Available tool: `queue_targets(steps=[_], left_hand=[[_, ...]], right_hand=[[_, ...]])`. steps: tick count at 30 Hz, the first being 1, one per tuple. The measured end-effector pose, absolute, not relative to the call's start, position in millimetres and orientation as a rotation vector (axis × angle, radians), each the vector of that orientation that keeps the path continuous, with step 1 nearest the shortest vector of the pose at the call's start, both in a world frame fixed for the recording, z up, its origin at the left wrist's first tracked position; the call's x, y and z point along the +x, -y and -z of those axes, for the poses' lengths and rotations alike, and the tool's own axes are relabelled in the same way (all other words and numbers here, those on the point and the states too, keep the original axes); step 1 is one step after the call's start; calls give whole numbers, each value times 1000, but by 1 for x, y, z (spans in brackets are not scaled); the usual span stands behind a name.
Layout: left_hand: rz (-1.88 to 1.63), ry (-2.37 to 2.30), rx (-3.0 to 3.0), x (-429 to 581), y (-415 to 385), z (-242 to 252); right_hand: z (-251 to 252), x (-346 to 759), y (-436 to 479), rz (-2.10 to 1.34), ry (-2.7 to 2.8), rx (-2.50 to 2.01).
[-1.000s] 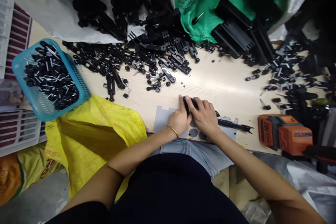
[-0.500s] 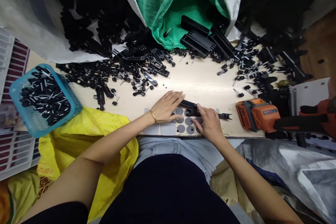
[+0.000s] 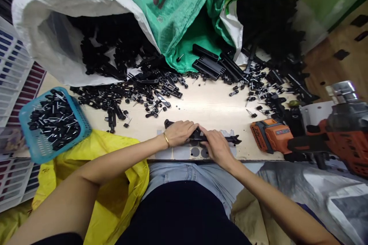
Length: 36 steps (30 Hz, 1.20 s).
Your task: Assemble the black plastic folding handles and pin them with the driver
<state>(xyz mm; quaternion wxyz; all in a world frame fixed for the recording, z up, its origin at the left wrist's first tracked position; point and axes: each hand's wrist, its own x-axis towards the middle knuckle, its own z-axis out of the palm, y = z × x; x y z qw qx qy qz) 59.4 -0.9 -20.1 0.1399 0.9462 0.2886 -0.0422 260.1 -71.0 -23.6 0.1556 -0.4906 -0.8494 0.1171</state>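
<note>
A long black plastic bracket (image 3: 232,139) lies across the front of the work table, a forked end to the right and a rounded end to the left. My left hand (image 3: 179,133), with a gold bangle at its wrist, curls over the left part of it. My right hand (image 3: 217,146) grips it right of the middle, thumb and fingertips close to the left fingertips. The hands cover the bracket's centre, so what the fingertips press there is hidden. Beneath it is a grey sheet with round dark discs (image 3: 195,152), partly covered.
A blue basket (image 3: 57,126) of black-headed screws stands at left. Loose black arms (image 3: 115,92) spill from a white sack (image 3: 25,34). Black bars (image 3: 209,67) lie by a green sack (image 3: 186,19); screws are scattered at right. An orange cordless power tool (image 3: 276,138) lies at right.
My left hand has gone from lying flat beside the bracket to curling over it. The bracket has shifted left, and the hands have come together. The camera view has tilted up.
</note>
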Motion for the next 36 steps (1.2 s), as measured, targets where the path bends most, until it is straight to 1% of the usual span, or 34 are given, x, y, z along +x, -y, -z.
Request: queue_targets(steps=[3,5,6,8,10,11,12,14,17,20,23,27,28,32,34,36], left_hand=[[144,-854,2664,53,10,1],[168,-763,2599,42,19,-15],[152,-691,2543,36,26,-22],[23,-559,2333,26,42,-35],[-193,-490,1982,22,60,-44],[-300,-521,1806,22,69,-47],[-400,-601,1662,24,75,-49],[-570,-761,1473,31,83,-50],[-748,-832,1333,39,81,-52],[-801,-812,1231,40,74,-59],[-774,-791,1144,36,67,-65],[-670,-797,1153,32,66,-64],[-695,-798,1158,32,68,-63],[-983,-853,1048,38,70,-59],[-1052,-892,1095,43,63,-61],[-1074,-936,1194,47,53,-63]], right_hand=[[1,260,78,-373,2539,-1301],[-18,265,85,-443,2713,-1267],[-29,267,88,-551,2786,-1250],[-48,269,97,-941,2806,-1158],[-61,264,104,-1405,2590,-1020],[-65,259,106,-1586,2423,-977],[-66,255,108,-1712,2254,-965],[-65,245,109,-1830,1965,-1024],[-60,235,105,-1845,1756,-1131],[-58,230,96,-1727,1734,-1101],[-59,223,88,-1590,1717,-1054],[-61,211,81,-1546,1707,-1072],[-60,208,79,-1534,1719,-1048],[-47,200,70,-1385,1634,-863],[-33,196,64,-1258,1550,-870],[-16,189,60,-1147,1567,-989]])
